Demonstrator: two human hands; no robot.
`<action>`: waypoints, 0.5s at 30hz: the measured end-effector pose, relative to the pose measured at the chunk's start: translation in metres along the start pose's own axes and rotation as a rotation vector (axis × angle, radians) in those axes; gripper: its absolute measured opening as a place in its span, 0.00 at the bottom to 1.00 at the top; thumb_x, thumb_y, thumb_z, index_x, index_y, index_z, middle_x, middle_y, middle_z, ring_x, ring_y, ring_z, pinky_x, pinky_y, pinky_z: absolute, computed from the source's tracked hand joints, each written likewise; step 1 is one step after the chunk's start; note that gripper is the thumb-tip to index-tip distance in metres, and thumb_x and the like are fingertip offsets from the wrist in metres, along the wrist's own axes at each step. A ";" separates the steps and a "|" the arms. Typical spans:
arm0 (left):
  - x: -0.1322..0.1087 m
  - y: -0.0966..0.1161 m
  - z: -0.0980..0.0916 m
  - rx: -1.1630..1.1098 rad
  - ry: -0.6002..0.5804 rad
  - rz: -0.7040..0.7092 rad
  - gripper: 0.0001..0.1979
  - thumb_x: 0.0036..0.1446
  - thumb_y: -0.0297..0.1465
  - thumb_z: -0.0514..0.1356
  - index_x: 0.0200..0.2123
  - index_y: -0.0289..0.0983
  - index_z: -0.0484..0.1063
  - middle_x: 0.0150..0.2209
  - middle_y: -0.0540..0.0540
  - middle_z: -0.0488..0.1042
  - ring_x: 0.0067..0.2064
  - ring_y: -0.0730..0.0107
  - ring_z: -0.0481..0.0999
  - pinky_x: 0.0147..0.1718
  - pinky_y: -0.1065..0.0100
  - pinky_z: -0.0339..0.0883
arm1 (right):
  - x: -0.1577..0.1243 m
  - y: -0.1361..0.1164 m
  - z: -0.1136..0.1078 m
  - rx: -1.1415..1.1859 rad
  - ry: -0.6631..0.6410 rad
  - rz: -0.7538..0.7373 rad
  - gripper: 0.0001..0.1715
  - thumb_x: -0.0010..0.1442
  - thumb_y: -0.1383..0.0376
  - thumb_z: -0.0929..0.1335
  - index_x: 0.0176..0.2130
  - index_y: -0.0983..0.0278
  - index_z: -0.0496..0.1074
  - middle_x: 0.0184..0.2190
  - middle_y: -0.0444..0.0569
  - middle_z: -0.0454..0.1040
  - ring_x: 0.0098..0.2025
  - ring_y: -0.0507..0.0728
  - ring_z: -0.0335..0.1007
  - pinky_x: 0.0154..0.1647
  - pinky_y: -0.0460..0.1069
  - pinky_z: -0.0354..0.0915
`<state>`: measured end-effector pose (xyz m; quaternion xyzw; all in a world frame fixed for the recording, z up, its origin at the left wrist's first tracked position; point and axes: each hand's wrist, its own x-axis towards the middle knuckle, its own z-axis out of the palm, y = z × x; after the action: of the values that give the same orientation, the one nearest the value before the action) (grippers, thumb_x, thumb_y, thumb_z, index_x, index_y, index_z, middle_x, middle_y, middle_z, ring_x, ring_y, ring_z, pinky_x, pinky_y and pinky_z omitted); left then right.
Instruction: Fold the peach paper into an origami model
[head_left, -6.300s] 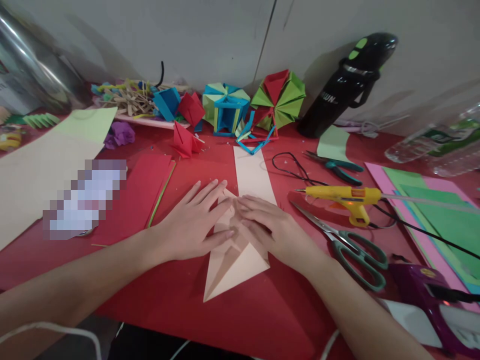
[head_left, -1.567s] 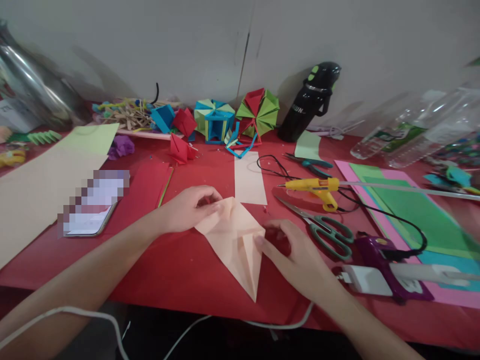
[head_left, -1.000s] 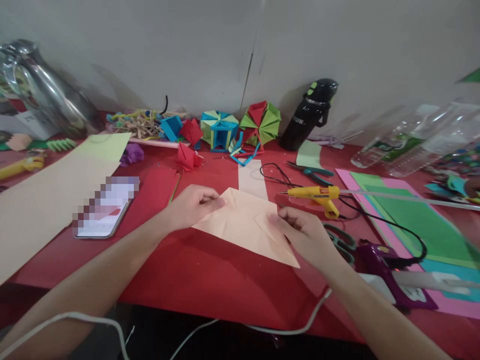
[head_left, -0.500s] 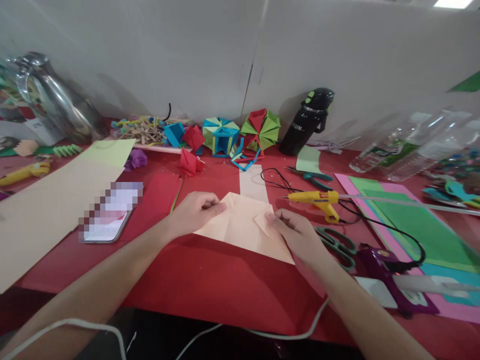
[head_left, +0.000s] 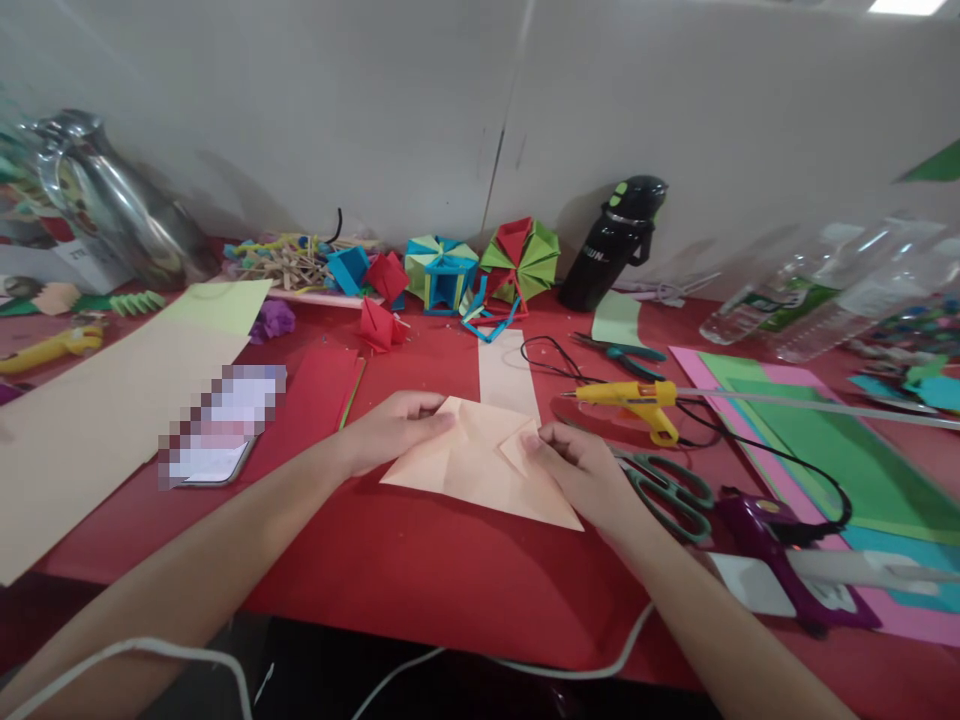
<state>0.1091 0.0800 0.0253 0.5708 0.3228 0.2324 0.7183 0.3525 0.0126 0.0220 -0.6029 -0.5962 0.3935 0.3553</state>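
Observation:
A folded peach paper (head_left: pixel 472 470) lies on the red table cover (head_left: pixel 420 570) in front of me. My left hand (head_left: pixel 394 432) is closed in a pinch on the paper's left upper corner. My right hand (head_left: pixel 581 475) pinches a small flap on the paper's right side. A strip of the same peach paper (head_left: pixel 506 370) lies just behind it.
Green-handled scissors (head_left: pixel 667 490), a yellow glue gun (head_left: pixel 637 400) and a purple glue gun (head_left: pixel 780 540) lie to the right. Green and pink sheets (head_left: pixel 847 440) sit far right. A phone (head_left: pixel 217 440) and large beige sheet (head_left: pixel 90 410) lie left. Paper models (head_left: pixel 480 265) and a black bottle (head_left: pixel 611 245) stand along the wall.
Earlier both hands pressed the paper flat. Since then they lifted and turned it, and now each hand pinches one side while the paper lies flatter and nearer to me.

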 end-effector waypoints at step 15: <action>0.006 -0.007 0.001 0.017 0.228 0.026 0.17 0.58 0.45 0.59 0.34 0.36 0.77 0.34 0.44 0.79 0.37 0.65 0.78 0.40 0.64 0.70 | -0.001 0.004 0.004 0.027 -0.001 0.014 0.23 0.59 0.48 0.66 0.27 0.64 0.67 0.21 0.40 0.62 0.22 0.49 0.54 0.21 0.45 0.50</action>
<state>0.1132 0.0820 0.0179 0.5507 0.3970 0.3026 0.6690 0.3510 0.0118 0.0170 -0.6021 -0.5865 0.4043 0.3605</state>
